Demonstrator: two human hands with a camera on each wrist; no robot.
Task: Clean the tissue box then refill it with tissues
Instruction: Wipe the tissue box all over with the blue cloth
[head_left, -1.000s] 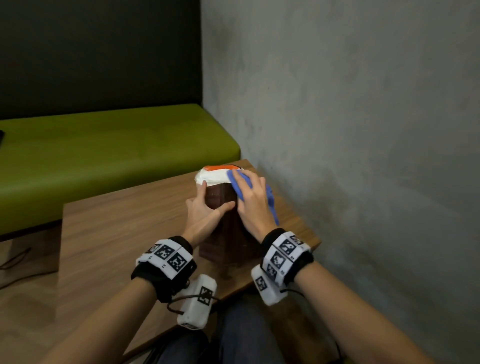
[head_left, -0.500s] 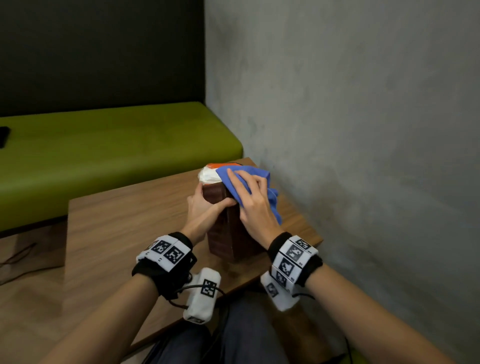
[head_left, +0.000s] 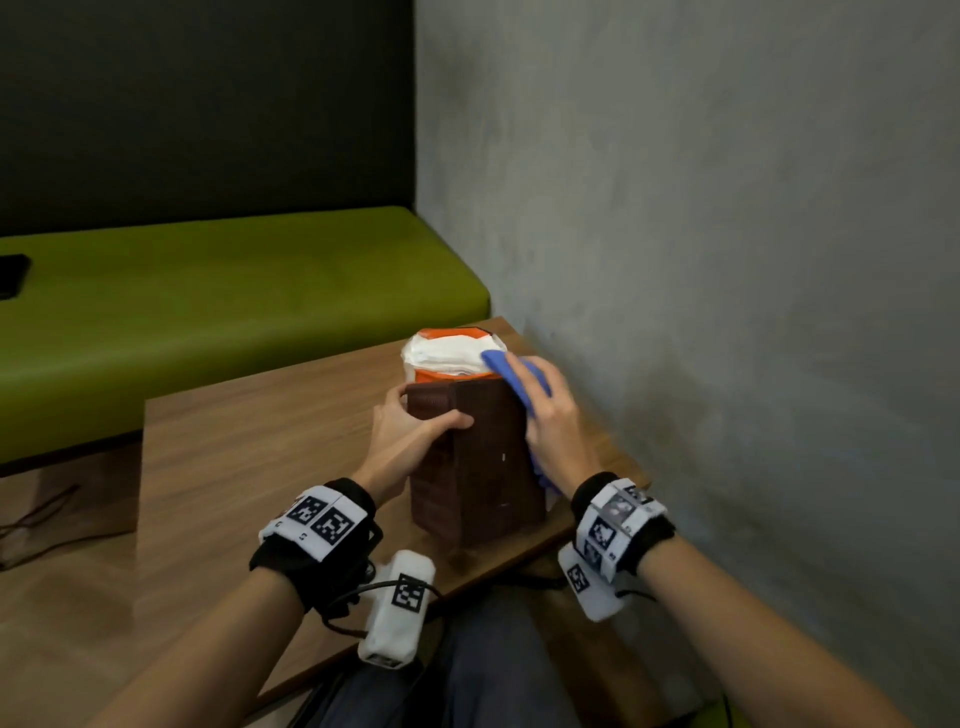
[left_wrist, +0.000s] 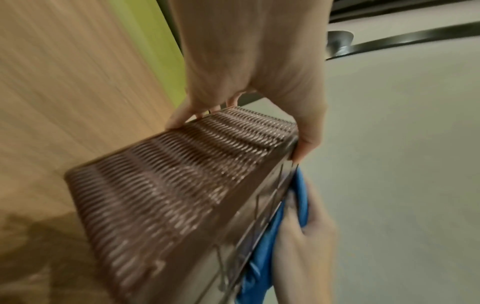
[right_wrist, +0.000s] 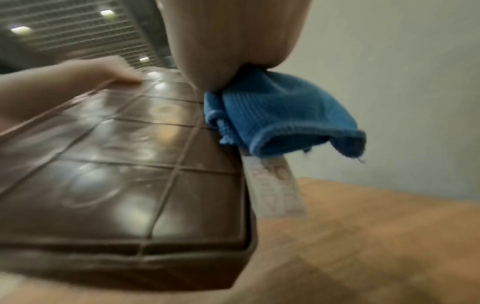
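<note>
I am gripping the one brown tissue box near its top with my left hand, thumb across its near face, fingers curled round its far side. It is standing on end on the wooden table. My right hand is pressing one blue cloth against the box's right side. The cloth's tag is too blurred to read. One orange tissue pack is lying just behind the box.

- Nothing here you can really read.
- The tag hanging off the blue cloth has print on it, but it's way too blurry to make out.
- The wrist bands just carry black-and-white square marker codes, no words.
</note>
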